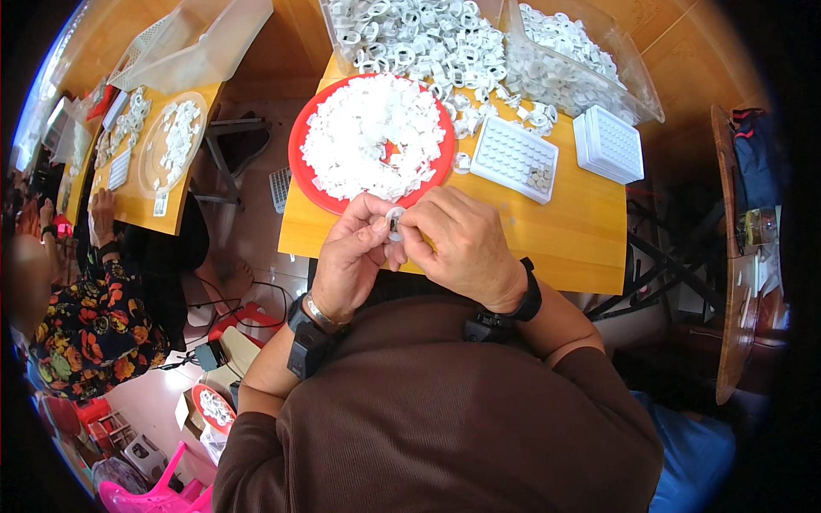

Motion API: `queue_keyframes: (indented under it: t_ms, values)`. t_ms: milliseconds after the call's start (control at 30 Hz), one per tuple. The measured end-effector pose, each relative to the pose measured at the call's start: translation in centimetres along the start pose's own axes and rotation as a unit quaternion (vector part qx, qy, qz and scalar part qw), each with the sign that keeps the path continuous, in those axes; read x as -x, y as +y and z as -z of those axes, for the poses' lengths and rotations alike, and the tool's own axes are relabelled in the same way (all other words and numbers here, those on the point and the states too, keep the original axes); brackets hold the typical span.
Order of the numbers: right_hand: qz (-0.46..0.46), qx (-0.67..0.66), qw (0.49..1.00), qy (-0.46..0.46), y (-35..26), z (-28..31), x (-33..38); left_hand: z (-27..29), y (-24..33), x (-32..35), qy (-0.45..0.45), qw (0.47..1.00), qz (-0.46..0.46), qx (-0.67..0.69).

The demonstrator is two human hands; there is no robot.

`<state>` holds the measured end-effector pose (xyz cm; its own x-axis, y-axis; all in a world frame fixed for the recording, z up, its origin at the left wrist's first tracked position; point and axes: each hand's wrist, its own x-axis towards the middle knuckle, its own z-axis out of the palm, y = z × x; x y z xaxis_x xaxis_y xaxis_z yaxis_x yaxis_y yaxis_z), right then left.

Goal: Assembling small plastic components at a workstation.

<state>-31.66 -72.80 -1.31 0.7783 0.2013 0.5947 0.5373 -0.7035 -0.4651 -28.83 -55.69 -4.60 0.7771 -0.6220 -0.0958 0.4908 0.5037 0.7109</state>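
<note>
Both hands meet just above the near edge of the wooden counter (581,248): the left hand (355,256) and the right hand (462,244) pinch between their fingertips one small white plastic ring (395,221) with a dark spot at its middle, held in front of the person's chest and just below the red plate. That round red plate (301,145) lies on the counter heaped with small flat white pieces (368,128), with a little red showing through at the centre of the heap. Behind it stand two clear plastic bins: the left bin (329,26) is filled with white ring-shaped parts (419,38) that spill over onto the counter toward the trays, and the right bin (637,81) holds a heap of smaller white parts (564,51). Right of the plate lies a white gridded tray (500,150) with a few dull round pieces (539,179) in its near right cells, and further right sits a white lidded box with a dotted top (609,144). On a second wooden counter (137,201) at the left, another person's hand (103,214) rests near a clear round dish of white pieces (171,141), with an upturned clear bin (192,43) behind it.
</note>
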Motion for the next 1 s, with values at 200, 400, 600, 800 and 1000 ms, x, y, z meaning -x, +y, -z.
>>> queue_keyframes:
  t_ms: [200, 400, 600, 800, 1000]
  values:
    - [-0.033, -0.023, 0.999, -0.028, 0.0, -0.1, 0.0, 0.3, 0.0, 0.0, -0.005, 0.999, -0.018, -0.039]
    - [-0.313, -0.368, 0.869, -0.109, 1.4, -0.5, 0.9, 0.6, -0.3, 0.1, -0.008, 0.998, -0.003, -0.063]
    - [-0.334, -0.568, 0.746, -0.103, 1.9, -1.3, 1.6, 1.5, -1.0, -0.5, -0.007, 0.999, 0.029, 0.038]
    - [-0.310, -0.401, 0.862, -0.021, 4.0, 1.3, 2.5, 1.0, -0.7, -0.4, -0.039, 0.997, 0.009, 0.073]
    - [-0.320, -0.057, 0.935, 0.144, 6.7, 6.7, 4.5, 0.0, -0.2, 0.5, -0.037, 0.997, 0.000, 0.069]
